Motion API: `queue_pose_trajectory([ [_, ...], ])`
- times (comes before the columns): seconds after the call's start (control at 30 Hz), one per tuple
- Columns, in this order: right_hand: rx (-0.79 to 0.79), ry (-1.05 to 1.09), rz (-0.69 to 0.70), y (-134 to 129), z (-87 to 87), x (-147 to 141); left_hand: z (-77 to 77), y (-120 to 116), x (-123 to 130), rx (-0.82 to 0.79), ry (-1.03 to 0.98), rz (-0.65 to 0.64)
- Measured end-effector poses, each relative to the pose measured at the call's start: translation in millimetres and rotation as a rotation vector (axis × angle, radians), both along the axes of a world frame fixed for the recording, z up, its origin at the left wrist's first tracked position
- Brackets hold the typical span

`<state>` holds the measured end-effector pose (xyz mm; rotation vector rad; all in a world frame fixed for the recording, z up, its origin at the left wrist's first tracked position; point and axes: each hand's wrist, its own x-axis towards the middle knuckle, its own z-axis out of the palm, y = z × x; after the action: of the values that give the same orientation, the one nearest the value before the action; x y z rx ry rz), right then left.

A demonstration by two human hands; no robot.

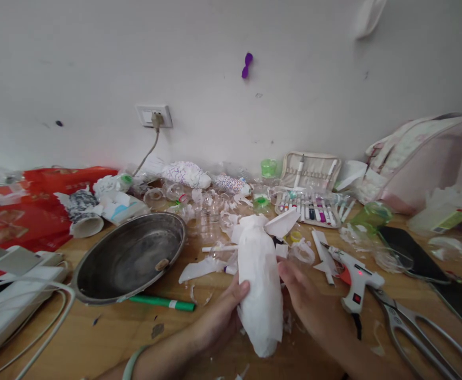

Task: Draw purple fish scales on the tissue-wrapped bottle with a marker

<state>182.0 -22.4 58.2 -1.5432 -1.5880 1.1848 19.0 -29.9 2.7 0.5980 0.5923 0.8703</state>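
A white paper-covered, bottle-shaped form is held upright over the front middle of the table, its narrower neck pointing at the wall. My left hand grips its left side, the thumb lying on the front surface. On the other side my right hand is closed against the upper right edge, fingers partly hidden behind the form. A pointed white paper piece sticks out at the upper right of the form, beside its neck.
At left are a dark metal basin and a green marker. At right lie a glue gun with a red light and large scissors. Behind are patterned fish shapes, a marker case and paper scraps.
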Motion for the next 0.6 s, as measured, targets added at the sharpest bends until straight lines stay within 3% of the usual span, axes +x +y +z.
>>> queue_pose_trajectory([
  [0.13, 0.186, -0.226, -0.080, -7.6, -7.5, 3.6, -3.3, 1.8, 0.1, 0.027, 0.042, 0.179],
  [0.27, 0.408, -0.501, 0.000, -20.7, -13.5, 2.1, -9.8, 2.2, -1.9, 0.065, 0.142, 0.302],
  [0.6, 0.345, -0.385, 0.190, -18.3, -34.7, -4.5, -18.1, 3.0, -3.4, 0.228, 0.226, 0.357],
])
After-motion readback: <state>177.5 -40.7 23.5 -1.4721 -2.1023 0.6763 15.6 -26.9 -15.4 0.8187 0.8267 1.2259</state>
